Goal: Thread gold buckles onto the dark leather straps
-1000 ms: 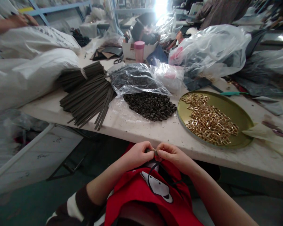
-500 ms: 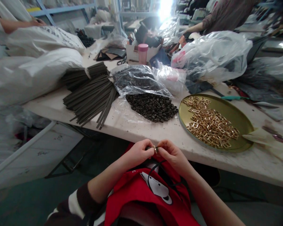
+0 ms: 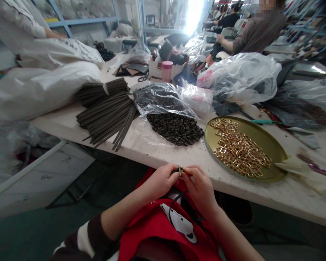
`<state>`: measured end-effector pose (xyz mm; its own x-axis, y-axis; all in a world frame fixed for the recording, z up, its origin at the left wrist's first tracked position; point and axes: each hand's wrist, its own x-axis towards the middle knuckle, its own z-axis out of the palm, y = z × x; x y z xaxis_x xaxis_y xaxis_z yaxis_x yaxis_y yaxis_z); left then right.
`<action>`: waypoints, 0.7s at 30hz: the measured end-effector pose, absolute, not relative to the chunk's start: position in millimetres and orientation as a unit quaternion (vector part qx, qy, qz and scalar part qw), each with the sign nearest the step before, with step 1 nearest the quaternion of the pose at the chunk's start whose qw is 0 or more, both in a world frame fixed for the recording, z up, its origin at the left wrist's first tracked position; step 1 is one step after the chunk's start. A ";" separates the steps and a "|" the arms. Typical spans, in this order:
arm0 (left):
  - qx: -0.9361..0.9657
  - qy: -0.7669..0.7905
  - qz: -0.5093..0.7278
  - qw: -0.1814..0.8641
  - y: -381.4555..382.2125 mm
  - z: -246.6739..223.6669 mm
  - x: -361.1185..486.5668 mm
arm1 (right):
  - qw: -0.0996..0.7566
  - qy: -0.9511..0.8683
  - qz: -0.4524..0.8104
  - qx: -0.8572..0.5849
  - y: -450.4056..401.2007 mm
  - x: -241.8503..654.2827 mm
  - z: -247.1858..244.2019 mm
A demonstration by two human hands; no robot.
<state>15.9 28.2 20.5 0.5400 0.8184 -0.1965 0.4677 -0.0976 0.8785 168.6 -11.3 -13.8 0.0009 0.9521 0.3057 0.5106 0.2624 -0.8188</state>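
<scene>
Both hands meet above my lap, just off the table's front edge. Between the fingertips sits a small gold buckle (image 3: pixel 180 171) with a dark narrow strap (image 3: pixel 175 170) at it. My left hand (image 3: pixel 164 178) is closed in a pinch on the strap, left of the buckle. From the right, my right hand (image 3: pixel 201 185) pinches at the buckle; its fingers partly cover it. A loose length of dark strap (image 3: pixel 176 197) curves down over the red apron (image 3: pixel 149 226). Whether the strap passes through the buckle is too small to tell.
On the white table (image 3: pixel 157 154), a gold round tray (image 3: pixel 277 165) bears many gold buckles (image 3: pixel 241 152). Left of it lie a heap of small dark loops (image 3: pixel 176 128) and bundled dark strips (image 3: pixel 105 116). Plastic bags (image 3: pixel 241 76) and a pink-lidded bottle (image 3: pixel 167 70) stand behind. Two people work nearby.
The camera view has tilted up slightly, so the table sits lower. My right fingers have bent further down around the buckle. Both co-workers' arms have shifted.
</scene>
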 end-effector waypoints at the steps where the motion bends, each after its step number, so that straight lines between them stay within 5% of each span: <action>1: 0.723 0.451 0.175 0.493 28.8 20.3 16.2 | 0.434 -0.681 0.228 -0.544 -12.4 168.3 -13.1; 15: 0.667 0.396 0.158 0.611 37.2 19.8 18.5 | 0.407 -0.728 0.160 -0.528 -4.6 184.0 -25.5; 21: 0.647 0.457 0.173 0.585 35.4 7.0 27.1 | 0.400 -0.700 0.172 -0.566 3.8 178.3 -21.0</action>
